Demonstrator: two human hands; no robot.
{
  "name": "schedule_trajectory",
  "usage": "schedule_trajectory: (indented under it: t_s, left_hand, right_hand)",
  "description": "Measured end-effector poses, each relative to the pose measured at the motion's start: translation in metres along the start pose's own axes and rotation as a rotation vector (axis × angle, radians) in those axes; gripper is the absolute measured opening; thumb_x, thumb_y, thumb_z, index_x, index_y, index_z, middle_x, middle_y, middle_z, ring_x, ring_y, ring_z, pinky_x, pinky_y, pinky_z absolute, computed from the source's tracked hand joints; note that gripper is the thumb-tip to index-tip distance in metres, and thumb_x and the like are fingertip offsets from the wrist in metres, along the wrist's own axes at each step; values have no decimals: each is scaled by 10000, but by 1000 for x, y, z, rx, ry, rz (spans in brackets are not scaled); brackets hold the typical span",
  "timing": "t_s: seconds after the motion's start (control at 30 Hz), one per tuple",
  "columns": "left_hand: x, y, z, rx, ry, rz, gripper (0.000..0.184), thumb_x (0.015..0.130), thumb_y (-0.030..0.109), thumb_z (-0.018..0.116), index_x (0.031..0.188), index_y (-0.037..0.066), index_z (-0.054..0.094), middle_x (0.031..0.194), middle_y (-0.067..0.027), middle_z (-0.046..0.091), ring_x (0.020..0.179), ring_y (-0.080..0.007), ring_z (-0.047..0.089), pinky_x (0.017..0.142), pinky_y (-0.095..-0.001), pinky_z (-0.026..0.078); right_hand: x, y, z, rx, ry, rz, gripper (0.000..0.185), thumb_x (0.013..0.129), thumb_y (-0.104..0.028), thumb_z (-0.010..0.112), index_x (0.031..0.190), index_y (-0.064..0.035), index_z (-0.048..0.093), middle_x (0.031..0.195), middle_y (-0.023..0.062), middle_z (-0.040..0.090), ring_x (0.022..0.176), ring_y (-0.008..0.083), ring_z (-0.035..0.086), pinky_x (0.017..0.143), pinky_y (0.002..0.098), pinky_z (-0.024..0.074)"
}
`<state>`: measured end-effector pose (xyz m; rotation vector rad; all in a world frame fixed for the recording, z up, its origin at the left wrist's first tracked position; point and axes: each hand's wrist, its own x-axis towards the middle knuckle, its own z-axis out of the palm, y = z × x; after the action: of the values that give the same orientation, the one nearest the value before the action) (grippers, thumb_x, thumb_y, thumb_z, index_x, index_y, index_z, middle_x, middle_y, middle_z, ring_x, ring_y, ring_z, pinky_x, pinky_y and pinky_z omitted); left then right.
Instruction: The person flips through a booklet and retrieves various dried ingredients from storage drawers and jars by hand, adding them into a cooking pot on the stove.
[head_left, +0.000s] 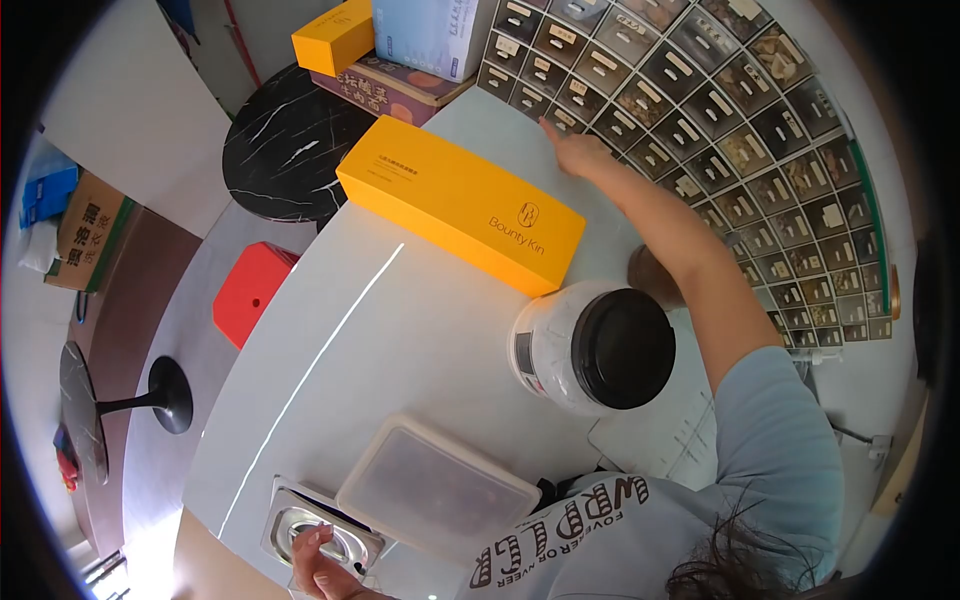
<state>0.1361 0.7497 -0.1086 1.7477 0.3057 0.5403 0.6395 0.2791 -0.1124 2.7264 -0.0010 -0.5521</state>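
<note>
Head view: small drawers stand just beside the right hand; whether it grips, I cannot tell.

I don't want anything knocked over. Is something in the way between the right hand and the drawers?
Nothing visible stands between the right hand and the drawers. The long yellow box and the jar stand outside that gap. I can't tell whether hand and drawers touch.

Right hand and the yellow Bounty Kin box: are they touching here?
Apart. The head view shows it: a strip of bare countertop lies between the right hand and the near edge of the yellow Bounty Kin box.
</note>
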Motion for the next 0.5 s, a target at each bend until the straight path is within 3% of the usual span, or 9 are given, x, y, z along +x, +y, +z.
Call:
schedule_trajectory:
  t_s: [0.2, 0.27, 0.5]
  left_hand:
    - [4, -10, 0, -13, -12, 6, 493, 884, 465, 486, 1024, 3, 587, 905, -122, 593, 897, -214, 559, 867, -362, 434]
    - [4, -11, 0, -16, -17, 7, 490, 885, 463, 487, 1022, 3, 587, 904, -122, 593, 898, -214, 558, 868, -363, 433]
    - [4, -14, 1, -37, -43, 16, 478, 886, 454, 489, 1017, 5, 588, 902, -123, 593, 900, -214, 558, 872, -364, 431]
  right_hand:
    - [11, 3, 3, 34, 59, -38, 793, 812, -29, 419, 1458, -194, -11, 1103, 211, 580, 910, 307, 624, 738, 406, 505]
    - [11, -1, 1, -2, -21, -24, 731, 838, -20, 352, 1459, -169, -6, 1135, 201, 585, 968, 292, 616, 762, 412, 507]
    - [19, -5, 5, -8, -12, -22, 732, 831, -17, 361, 1458, -138, 2, 1085, 190, 607, 957, 293, 619, 738, 398, 513]
